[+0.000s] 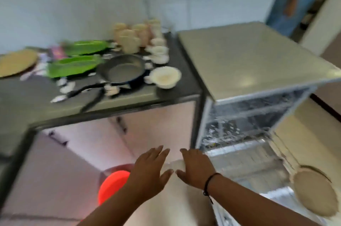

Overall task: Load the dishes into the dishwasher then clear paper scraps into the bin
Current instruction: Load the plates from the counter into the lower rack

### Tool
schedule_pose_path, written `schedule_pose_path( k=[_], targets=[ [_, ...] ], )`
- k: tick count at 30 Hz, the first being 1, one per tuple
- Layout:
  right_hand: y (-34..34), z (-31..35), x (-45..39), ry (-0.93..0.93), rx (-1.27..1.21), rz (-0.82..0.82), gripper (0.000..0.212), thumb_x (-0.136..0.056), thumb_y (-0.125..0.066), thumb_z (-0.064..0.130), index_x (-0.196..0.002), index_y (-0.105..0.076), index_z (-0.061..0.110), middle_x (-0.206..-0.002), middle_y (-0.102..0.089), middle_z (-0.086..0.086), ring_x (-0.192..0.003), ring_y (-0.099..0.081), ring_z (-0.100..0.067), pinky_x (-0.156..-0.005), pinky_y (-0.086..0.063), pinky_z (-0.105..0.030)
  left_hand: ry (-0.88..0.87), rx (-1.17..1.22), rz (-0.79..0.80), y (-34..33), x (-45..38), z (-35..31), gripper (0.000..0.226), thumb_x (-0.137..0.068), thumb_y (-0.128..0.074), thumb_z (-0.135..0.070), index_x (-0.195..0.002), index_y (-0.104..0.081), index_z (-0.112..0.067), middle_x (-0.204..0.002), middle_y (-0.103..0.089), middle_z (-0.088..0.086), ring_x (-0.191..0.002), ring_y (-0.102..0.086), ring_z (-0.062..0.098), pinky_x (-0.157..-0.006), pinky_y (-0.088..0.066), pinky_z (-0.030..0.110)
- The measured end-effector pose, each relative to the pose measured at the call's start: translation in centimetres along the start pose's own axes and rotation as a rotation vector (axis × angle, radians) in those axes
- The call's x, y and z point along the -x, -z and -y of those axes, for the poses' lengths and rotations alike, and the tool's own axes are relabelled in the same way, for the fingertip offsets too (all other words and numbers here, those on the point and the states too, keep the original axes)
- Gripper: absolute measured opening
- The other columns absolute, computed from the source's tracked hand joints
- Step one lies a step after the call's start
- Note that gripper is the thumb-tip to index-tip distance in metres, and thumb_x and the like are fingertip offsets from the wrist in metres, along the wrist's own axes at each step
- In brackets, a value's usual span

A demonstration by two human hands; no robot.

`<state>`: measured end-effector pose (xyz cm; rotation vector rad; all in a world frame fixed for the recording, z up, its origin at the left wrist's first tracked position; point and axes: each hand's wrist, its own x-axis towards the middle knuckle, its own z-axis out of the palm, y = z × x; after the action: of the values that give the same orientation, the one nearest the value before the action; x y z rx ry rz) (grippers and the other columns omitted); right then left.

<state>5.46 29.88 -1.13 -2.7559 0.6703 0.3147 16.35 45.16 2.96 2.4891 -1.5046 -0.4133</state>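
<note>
Head view is showing my left hand (149,172) and right hand (196,167) hovering spread and empty, while the dishes are sitting on the bench (27,100). I'm judging the pan (121,70) heavy, best gripped by its handle; the cups (129,38) look fragile.

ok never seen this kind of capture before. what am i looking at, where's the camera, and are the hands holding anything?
There is no robot here. A person wears one wide-angle camera on the head, looking forward and down, so this single picture is their own view and the edges bend.

The left hand and right hand reach out low in the frame, fingers straight, holding nothing.

On the grey counter lie a dark frying pan, two green trays, a white bowl, beige mugs, small white cups, a round tan plate and white paper scraps.

To the right stands the open dishwasher, with a tan plate on its lowered door. An orange-red round object, too blurred to identify, sits below the hands.
</note>
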Motion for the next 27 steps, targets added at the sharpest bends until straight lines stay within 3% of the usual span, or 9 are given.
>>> schedule_pose_path(
  k=[2, 3, 7, 9, 11, 13, 15, 27],
  targets=[
    [0.6, 6.8, -0.8, 0.194, 0.094, -0.013, 0.073, -0.085, -0.050, 0.054, -0.144, -0.027, 0.018, -0.132, -0.048, -0.008, -0.124, -0.040, -0.030, -0.098, -0.039, -0.042, 0.148, -0.013, -0.052, 2.4, 4.8, 3.8, 0.069, -0.089, -0.033, -0.061, -0.148, -0.029, -0.027, -0.155, -0.029, -0.001, -0.141, -0.030, 0.022, -0.114, -0.025, 0.037],
    [1.1, 9.9, -1.2, 0.283, 0.131, -0.027, 0.073, -0.086, -0.050, 0.053, -0.145, -0.026, 0.018, -0.134, -0.047, -0.008, -0.127, -0.038, -0.031, -0.099, -0.038, -0.042, 0.208, -0.028, -0.118, 3.2, 7.2, 5.5, 0.072, -0.086, -0.029, -0.063, -0.148, -0.029, -0.027, -0.155, -0.029, -0.001, -0.141, -0.030, 0.022, -0.115, -0.024, 0.036],
    [3.4, 20.2, -2.8, 0.531, 0.188, -0.088, 0.069, -0.086, -0.051, 0.052, -0.143, -0.030, 0.019, -0.135, -0.046, -0.007, -0.129, -0.036, -0.031, -0.102, -0.035, -0.044, 0.432, -0.033, -0.256, 6.7, 14.4, 10.6, 0.065, -0.078, -0.045, -0.058, -0.129, -0.057, -0.020, -0.131, -0.060, 0.008, -0.115, -0.061, 0.029, -0.092, -0.052, 0.043],
    [4.4, 24.1, -3.8, 0.616, 0.225, -0.110, 0.069, -0.084, -0.052, 0.054, -0.141, -0.030, 0.020, -0.134, -0.046, -0.006, -0.127, -0.037, -0.030, -0.101, -0.037, -0.045, 0.542, -0.001, -0.335, 8.0, 17.0, 12.8, 0.064, -0.079, -0.044, -0.058, -0.128, -0.057, -0.018, -0.129, -0.061, 0.009, -0.114, -0.061, 0.030, -0.091, -0.052, 0.046],
    [5.4, 26.9, -5.2, 0.671, 0.238, -0.122, 0.069, -0.084, -0.053, 0.053, -0.141, -0.029, 0.021, -0.135, -0.046, -0.005, -0.126, -0.037, -0.028, -0.101, -0.037, -0.044, 0.629, 0.006, -0.429, 9.7, 18.2, 13.9, 0.066, -0.084, -0.040, -0.059, -0.135, -0.051, -0.020, -0.139, -0.053, 0.007, -0.126, -0.052, 0.028, -0.102, -0.044, 0.046],
    [6.4, 29.1, -7.1, 0.731, 0.240, -0.151, 0.069, -0.085, -0.052, 0.053, -0.142, -0.029, 0.021, -0.136, -0.045, -0.004, -0.128, -0.036, -0.027, -0.102, -0.037, -0.043, 0.715, -0.015, -0.515, 11.3, 18.4, 15.2, 0.064, -0.091, -0.040, -0.058, -0.146, -0.034, -0.025, -0.153, -0.033, 0.000, -0.141, -0.031, 0.020, -0.115, -0.025, 0.039],
    [7.6, 30.7, -9.2, 0.782, 0.232, -0.175, 0.069, -0.085, -0.051, 0.053, -0.142, -0.029, 0.021, -0.137, -0.044, -0.003, -0.129, -0.035, -0.026, -0.104, -0.035, -0.042, 0.792, -0.015, -0.568, 12.9, 17.9, 16.7, 0.065, -0.093, -0.041, -0.057, -0.150, -0.022, -0.030, -0.158, -0.020, -0.005, -0.145, -0.017, 0.015, -0.118, -0.015, 0.035],
    [15.3, 38.1, -22.0, 0.972, 0.150, -0.170, 0.063, -0.084, -0.049, 0.051, -0.137, -0.033, 0.021, -0.134, -0.049, -0.004, -0.126, -0.039, -0.025, -0.104, -0.037, -0.039, 1.167, 0.013, -0.667, 20.4, 16.8, 24.0, 0.066, -0.092, -0.040, -0.059, -0.149, -0.024, -0.030, -0.157, -0.024, -0.004, -0.144, -0.021, 0.016, -0.117, -0.020, 0.037]
  ],
)
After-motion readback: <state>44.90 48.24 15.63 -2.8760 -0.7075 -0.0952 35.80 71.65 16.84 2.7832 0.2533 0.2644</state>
